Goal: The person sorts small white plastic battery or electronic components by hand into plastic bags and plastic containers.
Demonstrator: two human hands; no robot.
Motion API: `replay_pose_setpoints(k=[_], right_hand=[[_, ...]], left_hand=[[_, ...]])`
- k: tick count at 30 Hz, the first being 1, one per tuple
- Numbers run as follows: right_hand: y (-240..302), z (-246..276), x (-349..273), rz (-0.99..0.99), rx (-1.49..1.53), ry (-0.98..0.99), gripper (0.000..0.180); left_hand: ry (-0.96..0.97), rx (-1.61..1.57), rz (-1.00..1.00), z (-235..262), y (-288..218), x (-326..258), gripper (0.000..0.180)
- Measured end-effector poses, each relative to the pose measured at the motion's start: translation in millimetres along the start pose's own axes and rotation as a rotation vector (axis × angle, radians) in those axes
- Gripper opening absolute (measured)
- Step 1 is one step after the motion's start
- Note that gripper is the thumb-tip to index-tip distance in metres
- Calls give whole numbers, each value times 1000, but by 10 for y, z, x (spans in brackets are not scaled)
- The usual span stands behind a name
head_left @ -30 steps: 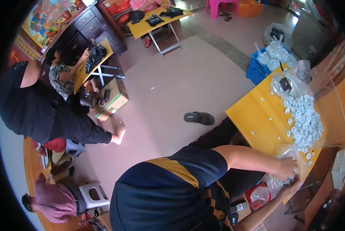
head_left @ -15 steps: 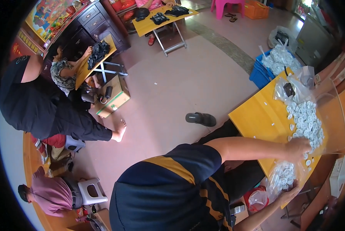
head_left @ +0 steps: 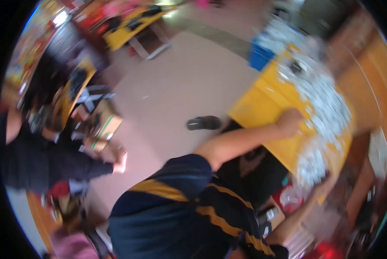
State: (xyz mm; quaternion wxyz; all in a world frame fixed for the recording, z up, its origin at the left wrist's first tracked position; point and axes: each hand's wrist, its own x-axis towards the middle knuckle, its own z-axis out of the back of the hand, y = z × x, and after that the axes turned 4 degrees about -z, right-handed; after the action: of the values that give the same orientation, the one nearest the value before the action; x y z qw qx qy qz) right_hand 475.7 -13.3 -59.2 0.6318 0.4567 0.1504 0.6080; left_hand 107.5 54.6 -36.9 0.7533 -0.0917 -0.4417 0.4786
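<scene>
A broad heap of small white, disc-like pieces (head_left: 329,108) lies along the far right side of a yellow table (head_left: 256,105). My left hand (head_left: 290,122) is over the tabletop, just left of the heap. It is smeared by motion, so its fingers and anything in them cannot be made out. At the table's near edge, a clear plastic bag (head_left: 311,166) bulges with more of these white pieces. My right hand (head_left: 327,183) grips the bag's lower right side, its fingers partly hidden.
Beyond the table stands a blue crate (head_left: 261,56) piled with bagged white pieces. A black slipper (head_left: 204,123) lies on the floor. Below the near edge sits a red-rimmed container (head_left: 290,197). A person in dark clothes (head_left: 51,151) and a cardboard box (head_left: 108,127) are at left.
My view has swung, blurring the picture and shifting the scene mostly leftward. My left hand has moved off the white heap toward the table's left side. My right hand remains at the bag.
</scene>
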Motion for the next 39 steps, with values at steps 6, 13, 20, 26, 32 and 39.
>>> replay_pose_setpoints(k=[6,13,20,26,32,39], right_hand=[[493,-177,-1,70,-66,-31,32],[319,-110,-115,-209,518,-65,51],[461,-145,-156,-201,454,-85,52],[428,-124,-145,-213,472,-74,49],[434,-132,-117,-224,496,-61,48],[379,-161,-111,-175,462,-72,49]], left_hand=[[80,84,-55,297,-31,89,62],[192,164,-63,18,-176,465,79],[374,289,-156,-209,41,726,75],[460,260,-179,-109,91,588,57],[265,149,-208,432,95,140,61],[22,-118,-92,867,112,-57,61]])
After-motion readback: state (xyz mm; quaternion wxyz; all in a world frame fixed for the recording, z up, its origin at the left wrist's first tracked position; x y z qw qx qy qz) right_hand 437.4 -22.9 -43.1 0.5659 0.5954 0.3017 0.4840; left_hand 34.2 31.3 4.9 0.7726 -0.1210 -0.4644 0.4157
